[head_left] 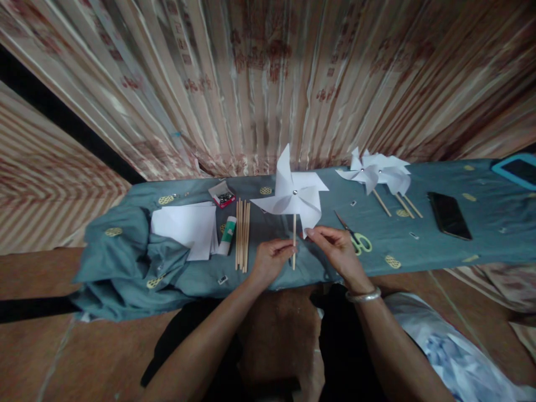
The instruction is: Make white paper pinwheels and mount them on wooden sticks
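Observation:
A white paper pinwheel (pixel 288 195) with a silver pin at its centre stands upright in front of me on a wooden stick. My left hand (pixel 274 258) is closed around the lower part of that stick. With thumb and finger, my right hand (pixel 333 245) pinches the tip of the pinwheel's lower blade; a bracelet circles the wrist. Just beyond the right hand lie scissors (pixel 360 242) with yellow-green handles. Left of the left hand are several wooden sticks (pixel 242 234) side by side, a green and white glue stick (pixel 227 234) and a small open box of pins (pixel 224 196).
A stack of white paper (pixel 186 226) lies on the left of the cloth-covered table (pixel 268 273). Several finished pinwheels (pixel 377 173) rest at the back right, near a dark phone (pixel 449 215) and a blue-framed device (pixel 519 169). Curtains hang behind; a plastic bag (pixel 452 346) sits on the floor.

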A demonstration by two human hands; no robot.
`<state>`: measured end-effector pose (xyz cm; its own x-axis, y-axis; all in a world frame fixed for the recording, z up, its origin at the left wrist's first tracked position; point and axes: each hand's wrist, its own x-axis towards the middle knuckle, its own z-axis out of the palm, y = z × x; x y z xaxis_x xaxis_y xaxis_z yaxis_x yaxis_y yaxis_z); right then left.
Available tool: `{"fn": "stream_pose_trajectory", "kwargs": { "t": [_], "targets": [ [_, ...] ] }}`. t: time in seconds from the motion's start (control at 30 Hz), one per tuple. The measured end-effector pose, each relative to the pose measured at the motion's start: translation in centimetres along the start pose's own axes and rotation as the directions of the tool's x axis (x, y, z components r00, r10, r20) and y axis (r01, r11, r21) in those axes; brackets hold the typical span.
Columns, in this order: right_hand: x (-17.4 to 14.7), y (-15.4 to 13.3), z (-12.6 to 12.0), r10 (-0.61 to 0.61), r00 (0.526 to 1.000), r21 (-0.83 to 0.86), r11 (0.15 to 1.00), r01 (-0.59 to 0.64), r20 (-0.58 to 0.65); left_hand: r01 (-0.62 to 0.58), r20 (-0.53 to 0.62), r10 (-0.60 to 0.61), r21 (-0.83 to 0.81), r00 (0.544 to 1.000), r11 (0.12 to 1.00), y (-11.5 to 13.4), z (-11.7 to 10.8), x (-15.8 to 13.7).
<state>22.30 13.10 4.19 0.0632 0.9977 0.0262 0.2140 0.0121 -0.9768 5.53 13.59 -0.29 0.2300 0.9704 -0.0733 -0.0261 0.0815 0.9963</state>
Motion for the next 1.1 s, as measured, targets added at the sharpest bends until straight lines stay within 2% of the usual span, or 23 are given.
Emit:
{"fn": "stream_pose_trajectory", "kwargs": {
  "t": [0.47,0.77,1.1],
  "targets": [
    [-0.1,-0.3,0.76,-0.064,0.996,-0.046,0.997,0.067,0.068,0.003,-0.007,-0.003,0.013,1.0,1.0,0.0,0.21,-0.04],
    [0.29,-0.2,0.59,0.016,0.996,0.07,0.998,-0.01,-0.091,0.016,-0.006,-0.016,0.012,1.0,1.0,-0.08,0.28,-0.01],
    [0.47,-0.33,0.43,0.084,0.994,0.179,0.981,-0.072,-0.063,0.016,0.01,-0.016,0.013,1.0,1.0,0.34,0.39,-0.04]
  ]
}}
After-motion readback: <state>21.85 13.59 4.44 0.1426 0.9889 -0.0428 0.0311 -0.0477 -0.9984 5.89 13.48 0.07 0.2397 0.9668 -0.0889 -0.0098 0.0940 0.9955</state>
